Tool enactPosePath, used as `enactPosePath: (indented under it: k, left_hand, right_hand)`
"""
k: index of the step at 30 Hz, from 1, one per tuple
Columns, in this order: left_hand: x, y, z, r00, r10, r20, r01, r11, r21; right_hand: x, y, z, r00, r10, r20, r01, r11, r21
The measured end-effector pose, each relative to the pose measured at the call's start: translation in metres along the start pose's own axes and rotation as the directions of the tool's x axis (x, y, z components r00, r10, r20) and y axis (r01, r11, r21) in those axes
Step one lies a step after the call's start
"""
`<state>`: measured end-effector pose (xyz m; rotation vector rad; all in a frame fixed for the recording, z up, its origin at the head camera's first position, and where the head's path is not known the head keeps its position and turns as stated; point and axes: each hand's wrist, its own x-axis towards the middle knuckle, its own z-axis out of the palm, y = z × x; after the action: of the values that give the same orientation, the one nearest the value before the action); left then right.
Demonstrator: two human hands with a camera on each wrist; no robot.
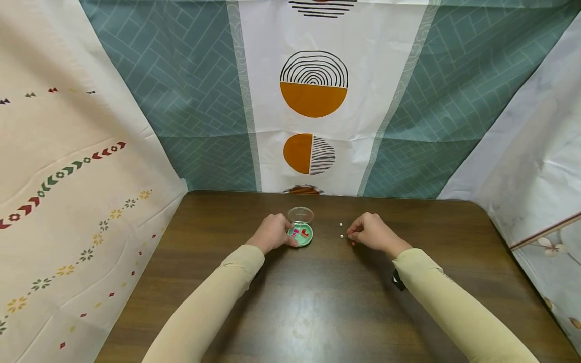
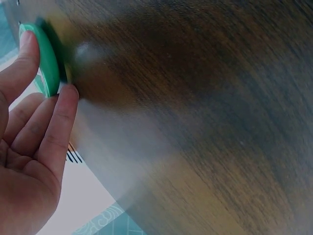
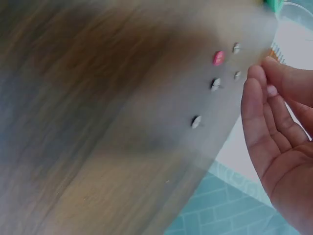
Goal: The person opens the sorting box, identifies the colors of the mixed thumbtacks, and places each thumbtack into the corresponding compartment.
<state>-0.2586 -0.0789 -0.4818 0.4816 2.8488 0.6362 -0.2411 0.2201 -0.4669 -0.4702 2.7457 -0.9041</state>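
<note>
In the head view my left hand (image 1: 273, 233) grips a small round green case (image 1: 310, 239) by its left side. Its clear lid (image 1: 301, 214) stands raised at the back, and red and pink pieces (image 1: 304, 233) lie inside. The left wrist view shows the thumb on the case's green rim (image 2: 49, 61) and fingers along its other side. My right hand (image 1: 373, 232) is bent over the table to the right, thumb and index fingertips together; whether something small is between them is hidden. Close by lie a red piece (image 3: 218, 58) and several small whitish pieces (image 3: 215, 84).
A dark brown wooden table (image 1: 290, 297) bears everything. Its back edge meets a hanging patterned cloth (image 1: 317, 126). Cloths also hang at the left (image 1: 91, 201) and right (image 1: 535, 151). Two white pieces (image 1: 342, 236) lie between the case and my right hand.
</note>
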Motion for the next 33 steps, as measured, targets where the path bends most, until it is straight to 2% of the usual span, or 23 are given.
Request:
enactPosePath:
  k: [3, 5, 11, 18, 26, 33]
  left_hand:
    - [0.000, 0.000, -0.001, 1.000, -0.005, 0.004, 0.005, 1.000, -0.003]
    - [0.000, 0.000, -0.001, 1.000, -0.007, 0.008, 0.007, 1.000, -0.007]
    - [-0.002, 0.001, -0.002, 1.000, -0.012, 0.011, 0.012, 1.000, -0.019]
    - [-0.002, 0.001, -0.002, 1.000, -0.007, 0.011, 0.007, 1.000, -0.019]
    - [-0.001, 0.001, -0.001, 1.000, -0.019, 0.018, 0.019, 1.000, -0.011]
    - [-0.001, 0.002, -0.003, 1.000, -0.005, 0.011, 0.005, 1.000, 0.006]
  right_hand:
    - [0.002, -0.007, -0.002, 1.000, 0.021, 0.017, -0.023, 0.990, 0.137]
    - [0.004, -0.011, -0.002, 1.000, 0.027, 0.014, -0.030, 0.981, 0.192]
    - [0.008, -0.020, -0.004, 0.997, 0.045, -0.059, -0.030, 0.973, 0.228]
    - [0.011, -0.031, -0.001, 0.994, 0.086, -0.062, -0.058, 0.928, 0.367]
    - [0.023, -0.044, 0.011, 0.996, 0.029, -0.080, -0.002, 0.947, 0.320]
    - [0.039, -0.057, 0.027, 0.997, -0.019, -0.074, 0.038, 0.965, 0.260]
